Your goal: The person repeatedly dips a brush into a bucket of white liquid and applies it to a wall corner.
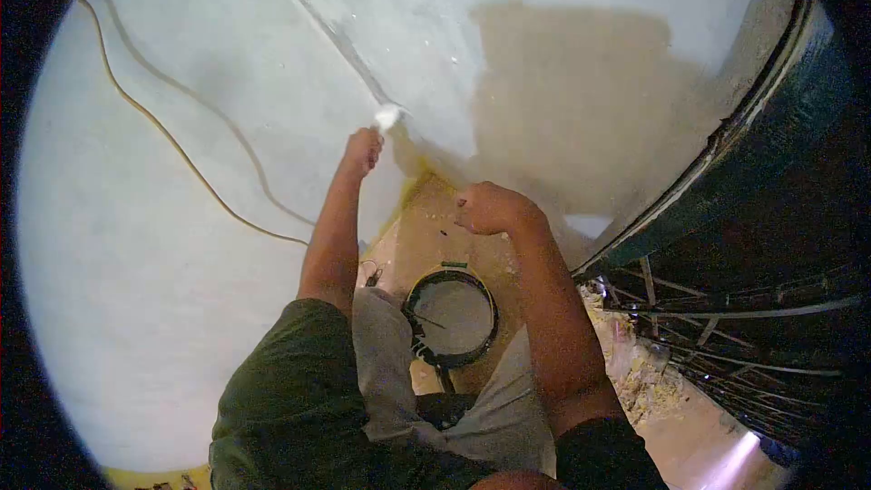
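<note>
My left hand (363, 152) is closed around a small tool with a white end (388, 116). The white end is at the wall near the inner corner, by the lower end of a dark line (340, 41). Whether it is a brush or a blade I cannot make out. My right hand (490, 207) is curled closed in front of the corner, lower and to the right; anything inside its fingers is hidden. Below the hands, between my legs, stands a round black bucket (495, 318) with a pale grey mix (454, 308) and a thin stick in it.
A yellow cable (168, 134) hangs along the pale left wall (136, 308). The right wall carries a large beige-brown patch (581, 82). At right, a dark edge (717, 141) borders an opening with metal bars (708, 331) and rubble (649, 381) below.
</note>
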`<state>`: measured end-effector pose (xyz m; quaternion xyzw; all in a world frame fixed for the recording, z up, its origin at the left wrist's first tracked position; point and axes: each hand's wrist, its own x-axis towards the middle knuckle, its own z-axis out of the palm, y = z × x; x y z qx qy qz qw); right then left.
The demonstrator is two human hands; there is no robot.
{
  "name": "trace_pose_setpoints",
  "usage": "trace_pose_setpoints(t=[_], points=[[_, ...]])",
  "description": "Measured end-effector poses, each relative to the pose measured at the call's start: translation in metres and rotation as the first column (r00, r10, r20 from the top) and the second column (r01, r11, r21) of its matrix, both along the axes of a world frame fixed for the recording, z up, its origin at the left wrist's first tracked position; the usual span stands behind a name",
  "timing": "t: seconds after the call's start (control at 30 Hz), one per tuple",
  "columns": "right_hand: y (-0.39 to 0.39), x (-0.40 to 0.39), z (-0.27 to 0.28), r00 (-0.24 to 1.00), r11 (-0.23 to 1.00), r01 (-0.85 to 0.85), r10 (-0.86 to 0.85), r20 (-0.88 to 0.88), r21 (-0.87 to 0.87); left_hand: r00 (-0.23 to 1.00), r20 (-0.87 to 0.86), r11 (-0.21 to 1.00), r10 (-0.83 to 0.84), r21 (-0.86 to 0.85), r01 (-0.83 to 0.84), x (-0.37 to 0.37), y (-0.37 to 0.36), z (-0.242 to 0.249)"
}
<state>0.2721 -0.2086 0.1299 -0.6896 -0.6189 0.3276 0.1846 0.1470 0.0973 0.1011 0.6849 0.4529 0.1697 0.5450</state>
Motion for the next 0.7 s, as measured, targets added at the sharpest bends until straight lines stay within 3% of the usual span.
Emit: trace_pose_setpoints(t=[0.03, 0.07, 0.13, 0.2, 0.23, 0.27, 0.3, 0.33, 0.37, 0.4, 0.47, 0.5, 0.53, 0.57, 0.63, 0.7], points=[[-0.001, -0.003, 0.003, 0.999, 0.999, 0.036, -0.036, 0.011, 0.006, 0.993, 0.077, 0.978, 0.089, -0.196, -0.073, -0.003, -0.004, 0.022], [-0.001, -0.005, 0.006, 0.997, 0.997, 0.070, -0.070, 0.024, 0.014, 0.993, 0.079, 0.978, 0.091, -0.193, -0.074, -0.007, -0.009, 0.033], [0.002, -0.005, 0.001, 0.998, 0.999, 0.032, -0.034, 0.058, 0.038, 0.928, 0.354, 0.911, 0.117, -0.411, 0.042, -0.014, -0.025, 0.048], [0.013, -0.007, -0.014, 0.995, 0.998, -0.009, 0.003, 0.100, 0.063, 0.900, 0.431, 0.926, 0.067, -0.362, 0.105, -0.020, -0.072, 0.059], [0.023, -0.009, -0.027, 0.998, 0.990, 0.001, -0.010, 0.069, 0.140, 0.881, 0.451, 0.962, -0.139, -0.151, 0.229, -0.027, -0.078, 0.039], [0.030, -0.011, -0.032, 0.999, 0.977, 0.010, -0.018, 0.037, 0.214, 0.878, 0.472, 0.938, -0.080, -0.264, 0.227, -0.026, -0.096, 0.031], [0.032, -0.017, -0.020, 0.999, 0.976, 0.002, -0.013, 0.051, 0.217, 0.891, 0.426, 0.963, -0.158, -0.131, 0.234, -0.028, -0.096, -0.006], [0.032, -0.027, 0.000, 0.956, 0.977, 0.203, -0.185, -0.226, 0.058, 0.872, 0.487, 0.910, 0.045, -0.380, 0.165, -0.023, -0.137, 0.010], [0.035, -0.036, 0.012, 0.808, 0.924, 0.353, -0.381, -0.449, -0.148, 0.860, 0.493, 0.858, 0.133, -0.491, 0.149, -0.020, -0.165, 0.019], [0.038, -0.044, 0.014, 0.815, 0.922, 0.358, -0.384, -0.433, -0.144, 0.871, 0.490, 0.883, 0.006, -0.412, 0.226, -0.027, -0.154, -0.020], [0.039, -0.058, 0.010, 0.677, 0.896, 0.390, -0.434, -0.595, -0.210, 0.845, 0.534, 0.900, -0.031, -0.353, 0.257, -0.038, -0.161, -0.040], [0.041, -0.064, 0.007, 0.687, 0.893, 0.395, -0.443, -0.576, -0.216, 0.829, 0.556, 0.916, -0.064, -0.297, 0.270, -0.042, -0.164, -0.045], [0.043, -0.072, 0.002, 0.688, 0.886, 0.413, -0.456, -0.564, -0.212, 0.810, 0.573, 0.899, 0.126, -0.412, 0.151, -0.043, -0.173, -0.039], [0.045, -0.081, -0.004, 0.687, 0.879, 0.429, -0.468, -0.556, -0.210, 0.806, 0.576, 0.892, 0.139, -0.426, 0.151, -0.051, -0.174, -0.030], [0.053, -0.093, -0.019, 0.655, 0.886, 0.430, -0.437, -0.617, -0.171, 0.920, 0.393, 0.904, 0.009, -0.396, 0.160, -0.064, -0.167, -0.023], [0.064, -0.102, -0.035, 0.624, 0.892, 0.436, -0.397, -0.673, -0.122, 0.928, 0.369, 0.926, -0.046, -0.333, 0.178, -0.073, -0.152, -0.031]])
